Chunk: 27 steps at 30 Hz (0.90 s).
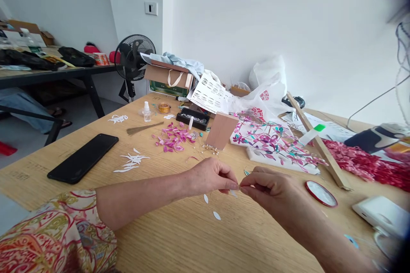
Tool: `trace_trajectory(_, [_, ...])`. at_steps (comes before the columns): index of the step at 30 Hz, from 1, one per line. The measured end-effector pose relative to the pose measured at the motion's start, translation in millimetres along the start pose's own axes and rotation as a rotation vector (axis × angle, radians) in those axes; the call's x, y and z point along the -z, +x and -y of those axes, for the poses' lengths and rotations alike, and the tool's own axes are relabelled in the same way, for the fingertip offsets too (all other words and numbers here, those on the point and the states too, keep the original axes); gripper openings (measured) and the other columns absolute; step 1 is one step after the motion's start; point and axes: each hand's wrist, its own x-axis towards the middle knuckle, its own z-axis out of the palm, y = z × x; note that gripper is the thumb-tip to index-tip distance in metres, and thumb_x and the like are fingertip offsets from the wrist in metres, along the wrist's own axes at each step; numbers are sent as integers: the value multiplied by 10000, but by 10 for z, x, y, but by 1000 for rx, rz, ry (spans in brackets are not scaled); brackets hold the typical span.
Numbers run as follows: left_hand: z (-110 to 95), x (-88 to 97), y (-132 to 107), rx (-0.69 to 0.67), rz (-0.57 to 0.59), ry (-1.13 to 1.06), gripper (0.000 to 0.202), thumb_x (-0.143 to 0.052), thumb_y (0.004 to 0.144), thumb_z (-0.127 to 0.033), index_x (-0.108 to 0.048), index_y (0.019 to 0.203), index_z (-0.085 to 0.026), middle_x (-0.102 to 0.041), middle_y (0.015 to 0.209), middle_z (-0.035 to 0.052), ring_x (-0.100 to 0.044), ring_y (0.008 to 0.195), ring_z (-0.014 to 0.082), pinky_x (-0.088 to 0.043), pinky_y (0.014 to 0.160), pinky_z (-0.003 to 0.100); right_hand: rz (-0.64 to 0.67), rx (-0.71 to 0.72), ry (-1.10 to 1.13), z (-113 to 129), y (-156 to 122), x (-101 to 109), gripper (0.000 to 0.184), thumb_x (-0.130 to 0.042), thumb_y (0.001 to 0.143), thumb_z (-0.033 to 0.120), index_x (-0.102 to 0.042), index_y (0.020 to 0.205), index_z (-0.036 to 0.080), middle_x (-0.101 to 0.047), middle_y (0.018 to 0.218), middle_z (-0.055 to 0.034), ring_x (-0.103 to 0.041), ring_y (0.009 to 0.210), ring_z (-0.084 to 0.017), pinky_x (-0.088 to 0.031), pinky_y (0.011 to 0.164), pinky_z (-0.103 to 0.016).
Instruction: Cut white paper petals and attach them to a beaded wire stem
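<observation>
Going left to right: see black phone (pixel 83 158) flat near the worktop's (pixel 153 239) left edge, probably parked out of elbow range, then white petals (pixel 132 160) grouped inboard, likely for easy reach. See left hand (pixel 221 177) and right hand (pixel 261 183) pinched thumb-to-index toward the near edge — on a tiny piece (pixel 239 186) between the tips, too small to identify, presumably for fine control — with loose white slips (pixel 206 198) just below. Can't decipher scribbles (pixel 41 165) by the near-left corner; can read TCL on the fan (pixel 135 53) past the far-left corner, not the red characters on the plastic bag (pixel 267 76) along the far edge.
</observation>
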Motion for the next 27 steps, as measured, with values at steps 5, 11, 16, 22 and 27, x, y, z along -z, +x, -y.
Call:
trace_trajectory(5, [9, 1, -3, -36, 8, 6, 138, -626, 627, -256, -614, 646, -119, -533, 546, -28, -504, 533, 68, -400, 548, 197, 15, -26, 23, -18, -1, -46, 190, -476, 749, 273, -633, 656, 224, -569, 631, -2, -508, 551, -125, -366, 498, -239])
trace_trajectory(11, [32, 0, 4, -52, 25, -27, 130, -620, 636, -246, -605, 640, -117, -531, 552, -28, -506, 535, 64, -399, 548, 194, 29, -74, 35, -16, -22, -61, 197, -468, 748, 276, -593, 610, 212, -549, 594, 2, -482, 549, -128, -347, 493, -240])
trace_trajectory(16, [41, -13, 0, -40, 58, -93, 143, -630, 629, -256, -603, 635, -116, -535, 556, -28, -502, 524, 59, -404, 551, 197, 63, -97, 55, -3, -41, -42, 203, -453, 751, 286, -585, 619, 209, -531, 569, 6, -450, 529, -123, -331, 476, -238])
trace_trajectory(22, [40, -19, -4, -15, 70, -113, 149, -634, 624, -260, -610, 643, -114, -537, 551, -27, -498, 525, 57, -407, 558, 198, 54, -114, 78, -17, -30, -65, 196, -460, 738, 290, -583, 614, 202, -517, 568, 6, -431, 510, -115, -320, 457, -227])
trace_trajectory(27, [17, 3, -9, 2, 101, -75, 129, -610, 654, -244, -621, 680, -118, -544, 572, -26, -507, 552, 58, -408, 579, 197, 34, -124, 44, -8, -32, -74, 187, -465, 722, 270, -590, 603, 198, -526, 561, -1, -437, 502, -115, -313, 446, -223])
